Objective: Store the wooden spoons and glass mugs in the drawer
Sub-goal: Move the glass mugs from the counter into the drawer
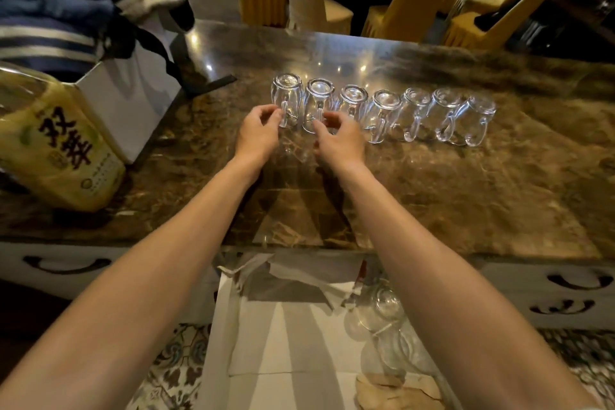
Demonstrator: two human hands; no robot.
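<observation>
Both arms reach forward over the marble desk toward a row of seven glass mugs, all upside down with their handles facing the person. The left hand is at the handle of the leftmost mug, its fingers curled and pinching at the handle — whether they have actually closed on it I cannot tell. The right hand sits just beside it, fingers curled at the foot of the second mug, between that mug and the third; its grip is equally unclear. The other mugs run off to the right of the right hand, close together.

Below the forearms, nearer the person, the drawer stands pulled out, lined with torn white paper. More glass mugs lie in it under the right forearm. To the left of the left hand stand a white bag and a yellow-labelled bottle.
</observation>
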